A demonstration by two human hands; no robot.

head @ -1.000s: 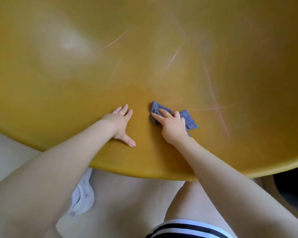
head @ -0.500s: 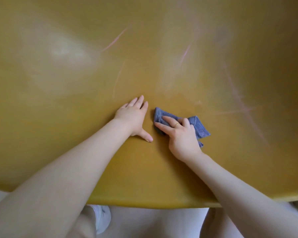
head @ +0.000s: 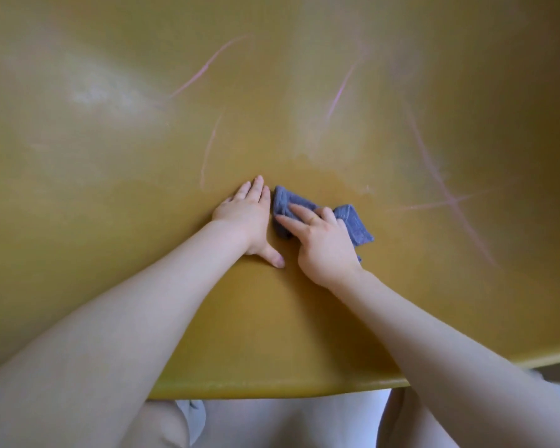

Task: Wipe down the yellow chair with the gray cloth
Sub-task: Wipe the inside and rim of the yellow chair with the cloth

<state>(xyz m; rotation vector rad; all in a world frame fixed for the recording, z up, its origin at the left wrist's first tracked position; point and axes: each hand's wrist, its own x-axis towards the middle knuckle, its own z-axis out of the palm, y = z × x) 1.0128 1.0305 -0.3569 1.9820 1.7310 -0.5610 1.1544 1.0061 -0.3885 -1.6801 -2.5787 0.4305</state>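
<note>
The yellow chair (head: 117, 240) fills nearly the whole view, its front edge curving along the bottom. A bunched gray cloth (head: 353, 221) lies on the seat near the centre. My right hand (head: 324, 247) grips it: two fingers stretch across its left part and the other fingers curl into it. The thumb is hidden. My left hand (head: 246, 218) rests flat on the seat just left of the cloth, fingers straight and thumb spread toward the right hand.
Pink scratch marks (head: 446, 189) cross the seat at right and above the hands. A darker damp patch (head: 320, 176) lies just beyond the cloth. Below the chair's front edge are my legs and a white object (head: 191, 418) on the pale floor.
Both hands and the cloth have slid further from the chair's front edge. My left hand has closed the gap and now sits right beside the cloth.
</note>
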